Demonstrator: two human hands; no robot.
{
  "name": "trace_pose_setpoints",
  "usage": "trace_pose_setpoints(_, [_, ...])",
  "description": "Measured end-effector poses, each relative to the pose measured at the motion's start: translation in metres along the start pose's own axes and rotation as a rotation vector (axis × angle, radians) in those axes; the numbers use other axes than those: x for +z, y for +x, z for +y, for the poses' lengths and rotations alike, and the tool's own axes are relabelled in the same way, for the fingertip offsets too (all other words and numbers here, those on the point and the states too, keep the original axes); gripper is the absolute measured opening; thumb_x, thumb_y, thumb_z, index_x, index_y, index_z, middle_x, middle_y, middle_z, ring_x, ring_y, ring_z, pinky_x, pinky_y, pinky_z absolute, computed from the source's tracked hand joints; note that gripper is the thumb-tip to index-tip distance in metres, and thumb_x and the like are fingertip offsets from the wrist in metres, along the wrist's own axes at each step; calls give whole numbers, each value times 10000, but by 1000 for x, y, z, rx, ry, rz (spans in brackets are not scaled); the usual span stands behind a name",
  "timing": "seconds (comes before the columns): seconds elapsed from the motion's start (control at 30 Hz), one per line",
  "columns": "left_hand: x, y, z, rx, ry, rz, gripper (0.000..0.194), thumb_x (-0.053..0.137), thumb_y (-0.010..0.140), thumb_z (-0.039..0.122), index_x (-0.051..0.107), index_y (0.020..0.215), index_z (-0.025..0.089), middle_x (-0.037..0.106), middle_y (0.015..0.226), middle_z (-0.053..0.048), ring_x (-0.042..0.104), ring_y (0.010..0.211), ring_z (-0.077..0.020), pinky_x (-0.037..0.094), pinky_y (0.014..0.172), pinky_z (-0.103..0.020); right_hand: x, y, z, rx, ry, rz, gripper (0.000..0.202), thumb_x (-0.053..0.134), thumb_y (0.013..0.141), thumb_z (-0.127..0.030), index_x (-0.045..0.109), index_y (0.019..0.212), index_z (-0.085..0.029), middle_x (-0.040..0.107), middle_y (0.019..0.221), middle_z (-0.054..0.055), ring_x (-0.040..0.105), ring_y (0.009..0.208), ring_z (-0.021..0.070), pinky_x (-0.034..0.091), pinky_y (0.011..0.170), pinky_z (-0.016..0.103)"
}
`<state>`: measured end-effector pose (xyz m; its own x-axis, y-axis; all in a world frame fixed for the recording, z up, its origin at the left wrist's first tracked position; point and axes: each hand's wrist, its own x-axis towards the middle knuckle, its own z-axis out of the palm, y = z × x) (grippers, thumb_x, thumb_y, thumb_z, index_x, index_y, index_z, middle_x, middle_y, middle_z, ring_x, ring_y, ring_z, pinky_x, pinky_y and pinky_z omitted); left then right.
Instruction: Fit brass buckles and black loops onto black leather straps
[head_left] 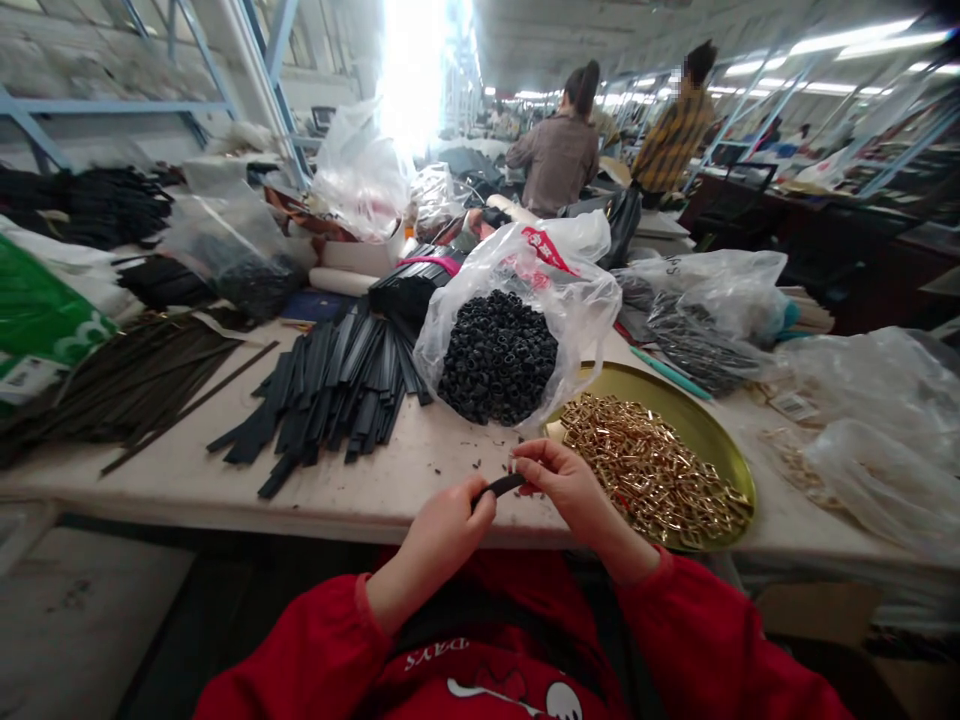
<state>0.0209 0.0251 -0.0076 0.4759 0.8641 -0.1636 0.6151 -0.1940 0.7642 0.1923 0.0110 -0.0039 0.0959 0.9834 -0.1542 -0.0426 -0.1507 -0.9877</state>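
Near the table's front edge, my left hand (452,522) is closed on one end of a short black strip (499,487). The strip's other end is at the fingertips of my right hand (559,482), which pinch it beside a small pale or shiny piece too small to make out. Just beyond my hands, a clear plastic bag (587,310) lies open, full of small black loops (499,358). To the right, a round gold tray (731,440) holds a heap of gold metal buckles (660,475). A fanned bundle of black strips (337,375) lies to the left.
Long dark brown strips (142,370) and a green bag (45,305) lie at the far left. A teal pen-like tool (670,373) rests behind the tray. Plastic bags (877,400) cover the right side. Two people (559,150) stand farther back, turned away.
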Motion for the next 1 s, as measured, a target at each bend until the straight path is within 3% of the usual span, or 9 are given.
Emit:
trace_pose_setpoints(0.2, [-2, 1, -10, -56, 8, 25, 240, 364, 822, 276, 553, 708, 181, 512, 578, 18, 467, 563, -130, 264, 524, -230, 9, 2, 17, -141, -175, 89, 229, 622, 723, -373, 590, 831, -174, 595, 646, -9, 517, 537, 113, 433, 498, 241])
trace_pose_setpoints(0.37, [2, 1, -9, -18, 37, 10, 239, 374, 821, 272, 565, 707, 184, 532, 599, 10, 464, 564, -128, 270, 539, -236, 10, 2, 17, -422, -665, 95, 120, 559, 792, -282, 635, 786, -190, 644, 763, 50, 580, 736, 188, 454, 696, 326])
trace_pose_setpoints(0.47, [5, 6, -11, -18, -103, 2, 255, 356, 833, 281, 570, 743, 174, 539, 624, 11, 479, 600, -130, 308, 564, -228, 12, 2, 15, -512, -759, 68, 149, 514, 830, -272, 645, 828, -202, 654, 794, 56, 589, 792, 201, 452, 736, 334])
trace_pose_setpoints(0.6, [8, 12, -17, 13, -256, 5, 280, 361, 846, 328, 581, 806, 158, 556, 675, 11, 485, 636, -131, 344, 596, -227, 11, 5, 15, -467, -665, 61, 184, 477, 854, -269, 644, 916, -224, 657, 851, 52, 597, 817, 190, 467, 747, 328])
trace_pose_setpoints(0.73, [10, 14, -18, 39, -318, -12, 285, 369, 851, 335, 583, 839, 149, 550, 691, 10, 477, 639, -127, 350, 597, -228, 8, 10, 15, -390, -468, 101, 136, 556, 799, -289, 663, 861, -233, 625, 837, 38, 583, 808, 182, 466, 737, 319])
trace_pose_setpoints(0.9, [12, 17, -16, 54, -356, -11, 292, 368, 857, 357, 573, 833, 150, 541, 689, 12, 473, 635, -124, 356, 592, -226, 17, 13, 20, -74, -29, 134, 235, 665, 684, -356, 606, 856, -206, 606, 725, 0, 567, 670, 146, 459, 616, 276])
trace_pose_setpoints(1.0, [14, 18, -16, 78, -390, 32, 285, 358, 865, 340, 569, 847, 150, 568, 740, -1, 494, 688, -132, 376, 644, -236, 26, 11, 28, 27, 72, 137, 261, 687, 649, -375, 597, 807, -188, 602, 701, -7, 542, 636, 127, 444, 596, 256])
